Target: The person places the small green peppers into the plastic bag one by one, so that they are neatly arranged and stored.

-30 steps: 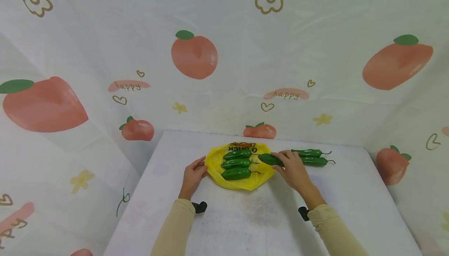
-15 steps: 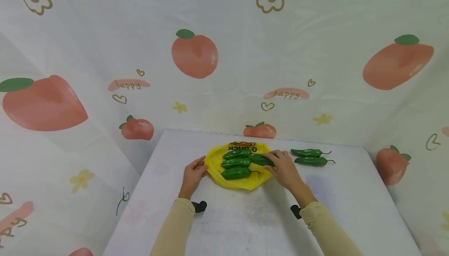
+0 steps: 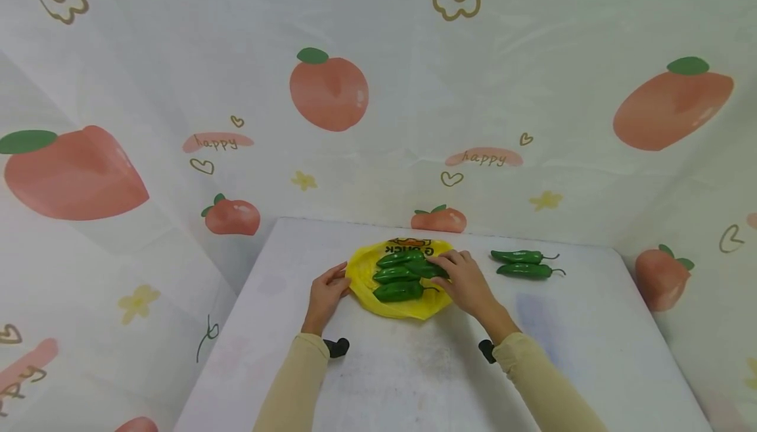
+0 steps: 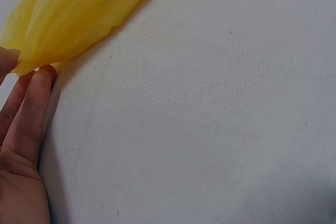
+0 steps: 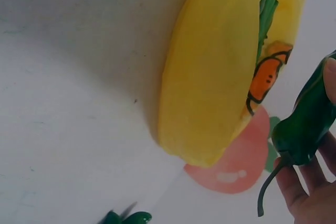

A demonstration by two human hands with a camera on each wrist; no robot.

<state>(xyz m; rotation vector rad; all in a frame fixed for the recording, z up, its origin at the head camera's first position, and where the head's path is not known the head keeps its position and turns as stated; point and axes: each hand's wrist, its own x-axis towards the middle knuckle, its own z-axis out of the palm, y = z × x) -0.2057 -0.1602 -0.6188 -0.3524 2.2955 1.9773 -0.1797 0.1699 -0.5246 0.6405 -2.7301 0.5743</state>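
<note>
A yellow plastic bag (image 3: 362,290) with a printed duck picture lies spread on the table, its mouth facing me. Three green chili peppers (image 3: 397,292) rest inside it, side by side. My left hand (image 3: 323,299) pinches the bag's left edge; in the left wrist view the thumb and fingertips grip the yellow film (image 4: 79,22). Over the bag's right half, my right hand (image 3: 471,285) holds another green pepper (image 3: 427,269), which overlaps the upper two in the head view. The right wrist view shows this pepper's stem hanging down beside the fingers.
Two more green peppers, an upper one (image 3: 516,257) and a lower one (image 3: 524,271), lie on the white table (image 3: 414,373) to the right of the bag. A fruit-patterned cloth wall (image 3: 378,175) rises behind the table and along both sides.
My right hand has moved left with its pepper, from the bag's right edge to over the peppers inside. My left hand has stayed on the bag's edge.
</note>
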